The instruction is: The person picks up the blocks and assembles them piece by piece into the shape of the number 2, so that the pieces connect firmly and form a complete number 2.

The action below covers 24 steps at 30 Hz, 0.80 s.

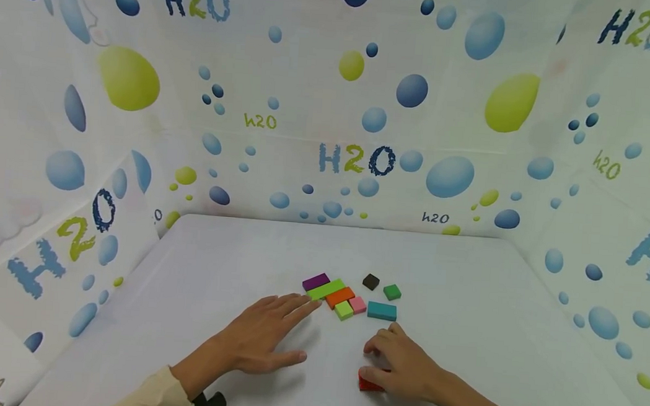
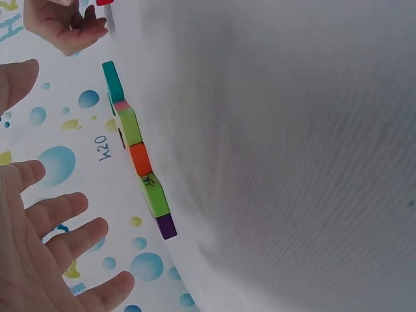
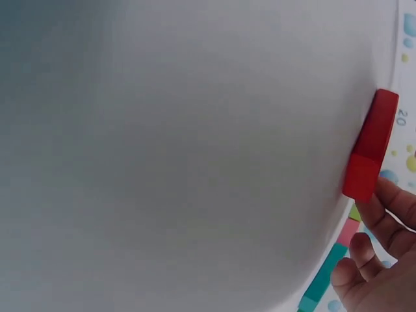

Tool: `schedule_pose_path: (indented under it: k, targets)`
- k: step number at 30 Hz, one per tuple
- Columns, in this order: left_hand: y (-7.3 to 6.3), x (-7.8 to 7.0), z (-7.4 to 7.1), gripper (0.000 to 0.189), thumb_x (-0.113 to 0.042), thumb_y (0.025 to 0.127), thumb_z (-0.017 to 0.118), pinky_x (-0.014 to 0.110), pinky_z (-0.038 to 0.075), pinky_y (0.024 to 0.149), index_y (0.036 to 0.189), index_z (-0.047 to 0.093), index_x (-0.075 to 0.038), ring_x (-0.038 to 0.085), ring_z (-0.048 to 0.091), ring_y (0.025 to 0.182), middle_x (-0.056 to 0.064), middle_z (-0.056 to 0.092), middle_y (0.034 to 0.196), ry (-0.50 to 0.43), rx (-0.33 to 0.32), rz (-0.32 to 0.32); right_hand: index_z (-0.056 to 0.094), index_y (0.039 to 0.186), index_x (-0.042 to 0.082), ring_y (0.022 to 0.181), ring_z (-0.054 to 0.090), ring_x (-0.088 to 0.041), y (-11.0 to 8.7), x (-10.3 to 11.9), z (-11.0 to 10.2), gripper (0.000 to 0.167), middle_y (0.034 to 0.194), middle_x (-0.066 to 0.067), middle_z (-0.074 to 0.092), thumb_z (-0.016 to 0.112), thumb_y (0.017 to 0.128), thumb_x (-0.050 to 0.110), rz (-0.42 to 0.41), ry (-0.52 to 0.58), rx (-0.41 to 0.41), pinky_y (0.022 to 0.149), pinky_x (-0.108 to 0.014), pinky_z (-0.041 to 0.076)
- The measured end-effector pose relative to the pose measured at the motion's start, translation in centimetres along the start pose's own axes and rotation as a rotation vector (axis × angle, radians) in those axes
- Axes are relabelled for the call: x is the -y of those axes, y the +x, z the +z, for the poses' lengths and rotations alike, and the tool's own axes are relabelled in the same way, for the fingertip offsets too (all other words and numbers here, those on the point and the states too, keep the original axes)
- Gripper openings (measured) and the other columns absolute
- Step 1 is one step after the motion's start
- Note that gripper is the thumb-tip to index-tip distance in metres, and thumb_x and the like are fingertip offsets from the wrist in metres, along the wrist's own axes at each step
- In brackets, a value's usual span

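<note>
My left hand [image 1: 269,336] is spread over the table with its fingers straight, the fingertips close to a row of coloured blocks. Nothing sits in its grasp; the left wrist view shows its fingers apart beside the blocks. My right hand [image 1: 404,363], fingers curled, holds a red block [image 1: 370,384] near the front of the table. In the right wrist view the red block [image 3: 370,146] stands at the fingertips; the hand covers part of it in the head view. A teal block [image 1: 382,311] lies just beyond that hand.
Purple [image 1: 316,282], long lime [image 1: 326,289], orange [image 1: 340,298], small lime [image 1: 343,310] and pink [image 1: 357,305] blocks lie together. A black block [image 1: 371,281] and a green one [image 1: 392,291] sit to their right. A dark cylindrical object [image 1: 211,404] shows beside the left sleeve.
</note>
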<state>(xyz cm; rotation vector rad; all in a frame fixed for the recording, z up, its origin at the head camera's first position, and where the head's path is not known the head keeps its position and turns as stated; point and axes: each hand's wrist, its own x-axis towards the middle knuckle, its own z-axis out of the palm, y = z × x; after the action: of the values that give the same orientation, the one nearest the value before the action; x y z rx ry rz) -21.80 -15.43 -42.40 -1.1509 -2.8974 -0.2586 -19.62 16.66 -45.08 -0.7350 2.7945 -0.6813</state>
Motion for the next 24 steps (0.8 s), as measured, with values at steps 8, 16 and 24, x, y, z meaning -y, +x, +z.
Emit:
schedule_pose_path:
  k: [8,16,24]
  targets:
    - [0.5,0.6,-0.3,0.082,-0.064,0.095,0.054,0.057,0.031,0.118,0.162,0.023,-0.03,0.025,0.034,0.149,-0.002,0.033,0.164,-0.026,0.003,-0.046,0.066,0.111,0.02,0.102,0.048,-0.011,3.2,0.8,-0.2,0.036,0.102,0.01,0.06,0.072,0.09,0.048,0.033,-0.049,-0.115,0.082,-0.034,0.055]
    - [1.3,1.1,-0.4,0.081,-0.061,0.096,0.054,0.056,0.035,0.116,0.163,0.023,-0.028,0.027,0.037,0.147,0.002,0.036,0.162,-0.024,-0.021,-0.048,0.066,0.119,0.011,0.105,0.048,-0.018,6.4,2.1,-1.4,0.046,0.107,-0.001,0.063,0.078,0.086,0.04,0.065,-0.049,-0.258,0.078,-0.032,0.055]
    - [1.9,1.8,-0.3,0.082,-0.06,0.095,0.057,0.057,0.038,0.113,0.163,0.022,-0.031,0.027,0.04,0.145,0.001,0.036,0.162,-0.096,-0.039,-0.137,0.062,0.131,0.011,0.112,0.048,-0.026,9.8,2.4,-1.4,0.059,0.123,-0.007,0.062,0.076,0.085,0.047,0.119,-0.142,-0.259,0.087,-0.043,0.053]
